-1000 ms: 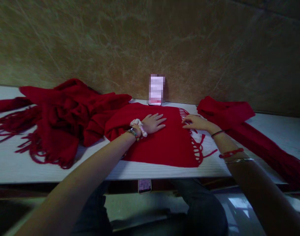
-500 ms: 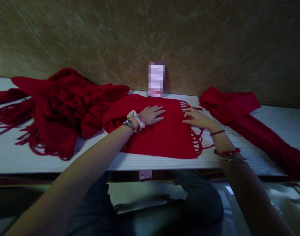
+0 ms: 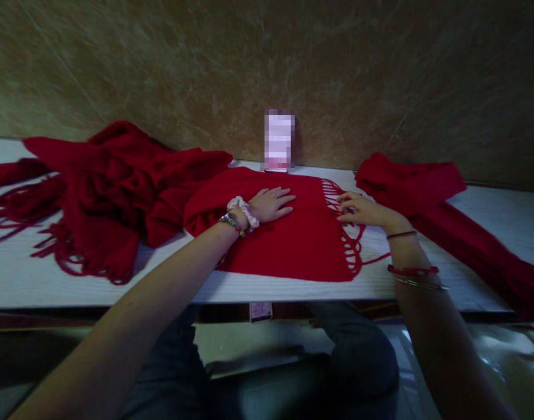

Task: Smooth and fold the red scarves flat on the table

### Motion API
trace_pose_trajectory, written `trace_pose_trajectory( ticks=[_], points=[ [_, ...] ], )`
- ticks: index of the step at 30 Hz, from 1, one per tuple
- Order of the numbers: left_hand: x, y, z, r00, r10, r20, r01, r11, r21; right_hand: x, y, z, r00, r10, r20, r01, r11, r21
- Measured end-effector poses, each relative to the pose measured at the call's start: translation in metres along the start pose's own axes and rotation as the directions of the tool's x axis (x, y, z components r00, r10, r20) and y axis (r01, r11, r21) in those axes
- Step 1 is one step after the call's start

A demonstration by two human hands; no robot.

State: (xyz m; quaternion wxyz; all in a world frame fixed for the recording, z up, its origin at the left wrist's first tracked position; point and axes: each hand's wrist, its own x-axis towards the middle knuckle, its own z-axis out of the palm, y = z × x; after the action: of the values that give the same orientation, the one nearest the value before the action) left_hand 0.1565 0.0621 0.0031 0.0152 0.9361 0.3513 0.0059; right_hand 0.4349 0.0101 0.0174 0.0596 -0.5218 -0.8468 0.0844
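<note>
A red scarf (image 3: 293,245) lies spread flat on the white table (image 3: 25,280) in front of me, its fringe (image 3: 352,248) along the right edge. My left hand (image 3: 272,204) lies flat on the scarf's upper middle, fingers stretched out and pointing right. My right hand (image 3: 358,211) rests on the fringe at the scarf's upper right corner, fingers curled over the tassels; whether they pinch a tassel I cannot make out.
A heap of red scarves (image 3: 109,192) with loose fringes fills the table's left side. Another long red scarf (image 3: 428,204) trails off to the right. A blurred upright phone (image 3: 279,140) leans against the brown wall. A small label (image 3: 260,311) hangs under the table's front edge.
My right hand has slid a little to the right along the fringe. My left hand stays flat on the scarf. The view shifted slightly downward earlier.
</note>
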Motion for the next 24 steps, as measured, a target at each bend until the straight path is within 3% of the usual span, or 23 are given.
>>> trace_pose_trajectory(
  ticks=[5, 9, 12, 15, 17, 24],
  points=[
    [0.0, -0.001, 0.001, 1.0, 0.009, -0.01, -0.009, 1.0, 0.006, -0.014, 0.012, -0.009, 0.998, 0.064, -0.018, -0.066, 0.995, -0.074],
    [0.0, -0.001, 0.001, 1.0, 0.002, -0.002, -0.002, 1.0, -0.008, -0.019, 0.015, -0.008, 0.934, 0.23, -0.273, -0.282, 0.945, -0.167],
    [0.0, -0.001, 0.001, 1.0, 0.0, -0.006, 0.0, 1.0, -0.016, -0.013, 0.001, -0.005, 0.897, 0.149, -0.416, -0.232, 0.96, -0.156],
    [0.0, -0.001, 0.001, 1.0, 0.007, -0.013, -0.007, 1.0, -0.014, -0.003, -0.017, 0.0, 0.953, 0.009, -0.303, -0.043, 0.993, -0.108],
    [0.001, -0.002, 0.001, 1.0, 0.014, -0.015, -0.014, 1.0, -0.011, 0.003, -0.024, 0.003, 0.982, -0.022, -0.189, 0.009, 0.998, -0.07],
    [0.001, -0.003, 0.002, 1.0, 0.002, -0.02, -0.002, 1.0, -0.01, 0.002, -0.013, 0.001, 0.992, 0.084, -0.091, -0.092, 0.991, -0.093]
  ],
)
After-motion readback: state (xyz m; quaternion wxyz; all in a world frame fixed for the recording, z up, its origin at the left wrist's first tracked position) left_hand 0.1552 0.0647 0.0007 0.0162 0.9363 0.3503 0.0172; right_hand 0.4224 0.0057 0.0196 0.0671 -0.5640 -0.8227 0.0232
